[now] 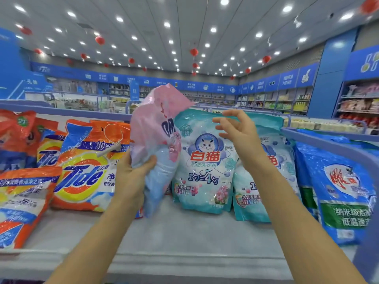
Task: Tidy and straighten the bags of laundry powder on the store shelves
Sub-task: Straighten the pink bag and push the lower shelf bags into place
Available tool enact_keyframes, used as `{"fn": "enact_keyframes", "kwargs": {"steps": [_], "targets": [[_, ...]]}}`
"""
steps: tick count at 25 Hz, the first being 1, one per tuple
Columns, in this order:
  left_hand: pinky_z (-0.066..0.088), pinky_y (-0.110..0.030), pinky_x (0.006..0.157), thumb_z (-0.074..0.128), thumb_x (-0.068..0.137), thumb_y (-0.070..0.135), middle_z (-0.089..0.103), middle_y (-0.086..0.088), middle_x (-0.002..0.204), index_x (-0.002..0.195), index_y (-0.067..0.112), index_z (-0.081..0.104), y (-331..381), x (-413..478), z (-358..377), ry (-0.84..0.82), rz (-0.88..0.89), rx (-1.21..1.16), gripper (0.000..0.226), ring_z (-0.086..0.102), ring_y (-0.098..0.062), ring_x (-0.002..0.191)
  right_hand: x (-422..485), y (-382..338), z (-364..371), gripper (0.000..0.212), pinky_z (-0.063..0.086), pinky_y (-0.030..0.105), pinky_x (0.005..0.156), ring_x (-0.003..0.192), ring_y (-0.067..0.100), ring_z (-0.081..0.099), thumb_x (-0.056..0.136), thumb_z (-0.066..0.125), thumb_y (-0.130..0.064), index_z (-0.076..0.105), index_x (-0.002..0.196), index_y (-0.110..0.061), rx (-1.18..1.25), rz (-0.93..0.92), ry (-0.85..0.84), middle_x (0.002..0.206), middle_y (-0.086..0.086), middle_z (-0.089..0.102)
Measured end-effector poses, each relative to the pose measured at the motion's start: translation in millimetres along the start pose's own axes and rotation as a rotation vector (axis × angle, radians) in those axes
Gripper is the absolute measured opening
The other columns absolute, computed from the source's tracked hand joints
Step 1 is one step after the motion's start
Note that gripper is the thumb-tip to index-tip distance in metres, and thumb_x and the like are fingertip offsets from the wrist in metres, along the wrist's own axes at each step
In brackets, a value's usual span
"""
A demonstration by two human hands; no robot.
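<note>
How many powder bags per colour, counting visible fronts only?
Orange bags: 4
Teal bags: 2
Blue bag: 1
Pink bag, gripped by left hand: 1
Total: 8; others may hide behind.

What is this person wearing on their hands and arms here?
Nothing shows. The left hand and right hand are ungloved, with no ring, watch or bracelet visible. The left forearm and right forearm are uncovered down to the frame's bottom edge; no sleeve is in view.
</note>
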State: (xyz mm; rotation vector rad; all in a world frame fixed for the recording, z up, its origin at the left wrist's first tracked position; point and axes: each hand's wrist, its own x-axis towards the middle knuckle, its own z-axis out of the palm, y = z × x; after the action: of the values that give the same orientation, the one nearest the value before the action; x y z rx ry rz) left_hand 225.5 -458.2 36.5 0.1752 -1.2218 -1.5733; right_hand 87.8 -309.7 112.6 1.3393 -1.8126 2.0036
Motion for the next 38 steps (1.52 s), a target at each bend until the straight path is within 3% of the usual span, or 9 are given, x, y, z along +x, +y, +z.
{"fn": "enact_keyframes", "kwargs": {"steps": [9,14,18,21,22,23,28,32,38], "targets": [[0.058,-0.027,0.055,0.052,0.085,-0.002,0.074,0.002,0.073,0.094,0.013,0.064,20.7,30.9,-60.4,-0.126,-0.232,-0.144,0.022,0.07,-0.013,0.064,2.7,53.8,31.9,0.044,0.044,0.039,0.099,0.113,0.02,0.056,0.09,0.056,-0.036,0.044,0.129,-0.018,-0.033,0.28,-0.174,0.12,0.005,0.058],[0.058,-0.042,0.055,0.094,0.019,0.024,0.074,-0.01,0.082,0.09,0.014,0.073,15.3,23.2,-68.4,-0.279,-0.476,-0.212,0.075,0.071,-0.026,0.067,-1.4,60.7,49.5,0.048,0.054,0.031,0.082,0.09,0.014,0.067,0.083,0.049,-0.052,0.055,0.114,-0.016,0.13,0.404,-0.331,0.1,-0.002,0.068],[0.058,-0.042,0.056,0.068,0.066,0.023,0.074,-0.009,0.08,0.078,0.02,0.077,2.1,25.1,-50.0,-0.286,-0.54,-0.229,0.016,0.071,-0.026,0.067,-10.4,70.8,32.0,0.055,0.055,0.028,0.067,0.062,0.013,0.066,0.063,0.055,-0.06,0.058,0.089,-0.012,0.159,0.445,-0.25,0.072,-0.001,0.07],[0.059,-0.034,0.063,0.074,0.066,0.03,0.073,-0.01,0.093,0.093,0.02,0.073,-13.2,31.9,-41.8,-0.361,-0.469,-0.163,0.029,0.072,-0.021,0.076,-20.5,80.1,16.7,0.104,0.051,0.034,0.082,0.084,0.023,0.068,0.05,0.056,-0.085,0.059,0.113,-0.002,0.104,0.509,-0.138,0.087,0.017,0.069],[0.059,-0.031,0.065,0.077,0.067,0.033,0.072,-0.013,0.098,0.095,0.015,0.07,-21.2,31.0,-40.0,-0.384,-0.439,-0.062,0.033,0.072,-0.02,0.078,-24.2,83.3,10.2,0.119,0.049,0.039,0.089,0.088,0.009,0.038,0.045,0.053,-0.091,0.053,0.118,0.003,0.082,0.554,-0.077,0.095,0.03,0.062],[0.058,-0.028,0.065,0.075,0.073,0.032,0.07,-0.016,0.1,0.097,0.009,0.067,-29.6,28.5,-37.7,-0.379,-0.423,0.031,0.034,0.071,-0.017,0.076,-28.7,90.6,2.8,0.122,0.046,0.047,0.097,0.115,0.045,0.041,0.045,0.051,-0.093,0.051,0.119,0.003,0.061,0.579,-0.038,0.106,0.035,0.058],[0.056,-0.032,0.077,0.058,0.089,0.024,0.072,-0.008,0.093,0.092,0.009,0.064,-58.2,15.3,-18.3,-0.269,-0.429,0.185,0.016,0.069,-0.02,0.082,-60.3,108.0,-23.2,0.082,0.051,0.042,0.091,0.095,0.022,0.067,0.059,0.054,-0.076,0.064,0.107,-0.01,-0.006,0.638,-0.034,0.098,0.006,0.072],[0.049,-0.032,0.076,0.058,0.09,0.028,0.065,-0.005,0.087,0.089,0.013,0.061,-47.5,23.2,-15.7,-0.124,-0.118,0.327,0.015,0.06,-0.019,0.081,-50.9,90.8,-25.1,0.062,0.051,0.015,0.065,0.073,-0.005,0.062,0.065,0.05,-0.071,0.067,0.093,-0.019,-0.042,0.228,0.122,0.078,-0.018,0.069],[0.026,-0.03,0.057,0.051,0.094,0.031,0.04,-0.014,0.066,0.07,-0.013,0.048,-37.2,33.4,-11.6,-0.06,0.104,0.437,0.049,0.032,-0.018,0.063,-22.0,74.4,-48.0,0.047,0.045,0.031,0.054,0.044,0.008,0.048,0.097,0.043,-0.037,0.057,0.066,-0.005,-0.05,0.156,0.484,0.046,-0.004,0.051]]}}
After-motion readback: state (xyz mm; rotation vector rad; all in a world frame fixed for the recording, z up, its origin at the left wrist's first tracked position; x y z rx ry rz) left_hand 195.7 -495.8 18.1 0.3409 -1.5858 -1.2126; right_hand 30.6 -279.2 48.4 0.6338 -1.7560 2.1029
